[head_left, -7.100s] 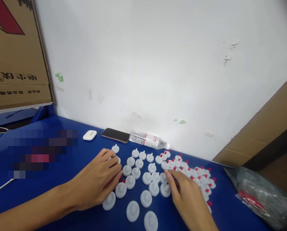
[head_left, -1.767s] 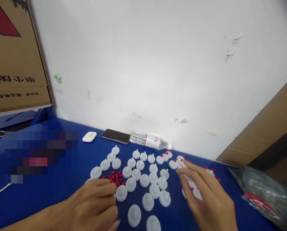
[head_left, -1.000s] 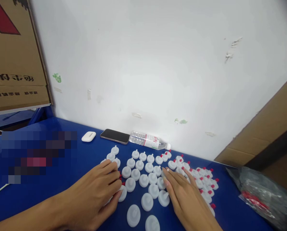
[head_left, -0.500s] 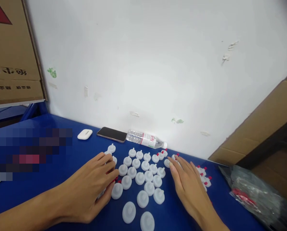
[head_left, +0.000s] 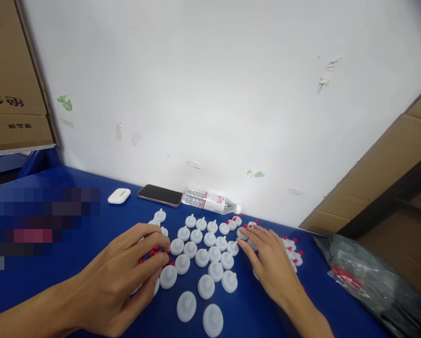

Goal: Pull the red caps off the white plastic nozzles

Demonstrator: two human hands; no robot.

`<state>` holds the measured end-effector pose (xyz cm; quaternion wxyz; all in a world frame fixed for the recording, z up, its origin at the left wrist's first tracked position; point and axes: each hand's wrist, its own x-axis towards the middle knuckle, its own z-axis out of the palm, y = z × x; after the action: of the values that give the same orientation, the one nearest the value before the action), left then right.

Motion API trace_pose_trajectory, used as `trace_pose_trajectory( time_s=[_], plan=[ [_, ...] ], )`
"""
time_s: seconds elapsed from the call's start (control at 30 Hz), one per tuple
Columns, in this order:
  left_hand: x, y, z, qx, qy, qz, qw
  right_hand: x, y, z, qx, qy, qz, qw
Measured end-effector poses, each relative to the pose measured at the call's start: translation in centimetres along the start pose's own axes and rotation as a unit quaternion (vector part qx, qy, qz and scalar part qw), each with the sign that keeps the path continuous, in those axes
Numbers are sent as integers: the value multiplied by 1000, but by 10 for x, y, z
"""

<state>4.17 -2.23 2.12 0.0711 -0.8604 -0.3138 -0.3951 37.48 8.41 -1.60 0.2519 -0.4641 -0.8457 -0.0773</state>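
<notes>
Over a cluster of small red caps, my left hand curls with thumb and index fingertips close together. What lies in that pinch, if anything, is hidden. White round discs with a central nozzle are spread across the middle between my hands, nozzles up. My right hand reaches over the right side of the spread, fingers stretched out and thumb apart. Its fingertips touch or hover over a white disc with a red tip. Its palm and fingers partly cover other discs.
Behind the discs lie a phone, a water bottle on its side and a white earbud case. More red-tipped discs sit right of my right hand. A plastic bag and cardboard bound the right side.
The view has shifted slightly. My left hand has drawn back a little leftward, showing more red caps. My right hand has moved slightly left, onto the red-tipped disc.
</notes>
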Motion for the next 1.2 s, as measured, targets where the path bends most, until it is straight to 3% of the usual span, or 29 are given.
trace_pose_trajectory(
  time_s=[0.17, 0.27, 0.4, 0.43, 0.5, 0.63, 0.8, 1.03, 1.17, 1.2],
  plan=[
    [-3, 2, 1, 3, -4, 6, 1000, 3, -21, -26, 70, 137, -36, 987],
    [-4, 3, 2, 23, -18, 2, 1000, -1, -51, -31, 97, 181, -113, 972],
    [2, 9, 2, 59, -44, 21, 997, -5, -97, -20, 147, 208, -254, 933],
    [5, 12, 2, 61, -42, 21, 997, -6, -107, -16, 158, 253, -254, 920],
    [8, 18, 5, 53, -30, 22, 998, -7, -121, -11, 154, 261, -279, 911],
    [7, 23, 11, 28, -44, 37, 998, -10, -132, -7, 163, 285, -240, 914],
    [3, 19, 10, -6, -94, 26, 995, -10, -125, -11, 153, 231, -281, 919],
    [4, 14, 2, 15, -130, -1, 991, -16, -85, -31, 94, 125, -290, 944],
    [5, 16, 1, 33, -111, -5, 993, -25, -99, -9, 137, 99, -268, 949],
    [5, 18, 2, 37, -96, -3, 995, -27, -109, 0, 169, 140, -234, 947]
  ],
)
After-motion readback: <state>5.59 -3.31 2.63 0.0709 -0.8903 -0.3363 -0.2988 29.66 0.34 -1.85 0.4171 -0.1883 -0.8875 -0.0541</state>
